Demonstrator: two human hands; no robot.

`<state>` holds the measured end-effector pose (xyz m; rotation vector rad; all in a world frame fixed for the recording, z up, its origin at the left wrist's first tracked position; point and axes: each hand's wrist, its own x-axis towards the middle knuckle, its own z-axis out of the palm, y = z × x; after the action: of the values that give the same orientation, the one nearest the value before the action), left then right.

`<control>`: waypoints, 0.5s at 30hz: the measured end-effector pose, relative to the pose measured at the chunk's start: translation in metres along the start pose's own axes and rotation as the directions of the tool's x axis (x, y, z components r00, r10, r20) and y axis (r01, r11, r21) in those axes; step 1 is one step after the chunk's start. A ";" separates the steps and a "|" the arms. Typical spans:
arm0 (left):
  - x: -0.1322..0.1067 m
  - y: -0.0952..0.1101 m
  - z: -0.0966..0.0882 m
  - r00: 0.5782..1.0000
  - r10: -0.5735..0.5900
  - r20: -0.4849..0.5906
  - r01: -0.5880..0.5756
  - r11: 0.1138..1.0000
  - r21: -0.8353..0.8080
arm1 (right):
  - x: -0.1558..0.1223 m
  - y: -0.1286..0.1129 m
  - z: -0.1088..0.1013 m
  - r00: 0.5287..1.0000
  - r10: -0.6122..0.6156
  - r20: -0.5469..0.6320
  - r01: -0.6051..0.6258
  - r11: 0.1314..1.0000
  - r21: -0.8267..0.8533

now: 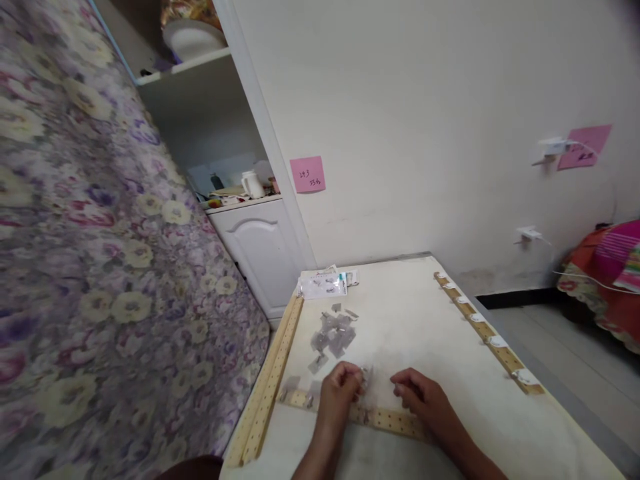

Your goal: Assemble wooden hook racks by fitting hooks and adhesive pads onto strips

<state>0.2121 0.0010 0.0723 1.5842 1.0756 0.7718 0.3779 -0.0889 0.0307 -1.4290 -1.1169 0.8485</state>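
Note:
My left hand point(339, 393) is closed in a pinch at a small clear plastic piece point(369, 379), whose exact shape is blurred. To its right, my right hand point(423, 399) has its fingers curled, thumb near the fingertips; anything between them is too small to make out. Under both hands a perforated wooden strip point(390, 421) lies across the table, with small clear pieces set at its left end. A loose pile of grey see-through square pieces point(333, 335) lies beyond my left hand.
Two more perforated wooden strips point(275, 380) run along the table's left edge. Another strip point(483, 328) on the right carries several white pieces. Flat printed packets point(323, 285) lie at the back left. A floral curtain point(125, 267) hangs close on the left; the wall stands behind the table.

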 end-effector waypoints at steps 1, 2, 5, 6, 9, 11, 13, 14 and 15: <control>-0.007 0.001 0.007 1.000 0.008 0.014 -0.008 1.000 0.000 | -0.001 -0.004 0.000 1.000 0.008 0.012 -0.008 0.998 0.061; -0.013 0.002 0.012 1.000 0.026 0.014 -0.026 1.000 0.012 | -0.002 -0.006 0.000 1.000 0.008 0.026 -0.011 0.994 0.111; -0.025 0.004 0.024 0.993 0.111 -0.032 -0.107 0.990 0.090 | -0.006 -0.010 0.002 0.998 0.025 0.056 -0.037 0.977 0.209; -0.028 0.005 0.026 0.989 0.139 -0.043 -0.133 0.984 0.121 | -0.007 -0.009 0.003 0.998 0.034 0.060 -0.047 0.972 0.230; -0.033 0.005 0.028 0.981 0.190 -0.041 -0.180 0.966 0.186 | -0.009 -0.006 0.007 0.998 0.040 0.058 -0.054 0.963 0.265; -0.035 0.005 0.028 0.979 0.201 -0.031 -0.191 0.961 0.197 | -0.009 -0.003 0.009 0.998 0.033 0.059 -0.048 0.961 0.273; -0.037 0.004 0.027 0.979 0.203 -0.021 -0.195 0.961 0.196 | -0.009 0.000 0.009 0.998 0.037 0.057 -0.050 0.962 0.268; -0.038 0.004 0.027 0.979 0.206 -0.016 -0.199 0.960 0.196 | -0.009 0.001 0.009 0.998 0.038 0.056 -0.051 0.965 0.259; -0.039 0.005 0.026 0.977 0.211 -0.012 -0.204 0.959 0.196 | -0.009 0.002 0.009 0.998 0.037 0.055 -0.049 0.968 0.244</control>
<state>0.2212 -0.0453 0.0710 1.8785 1.0443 0.8557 0.3676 -0.0944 0.0271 -1.2353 -0.9829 1.0217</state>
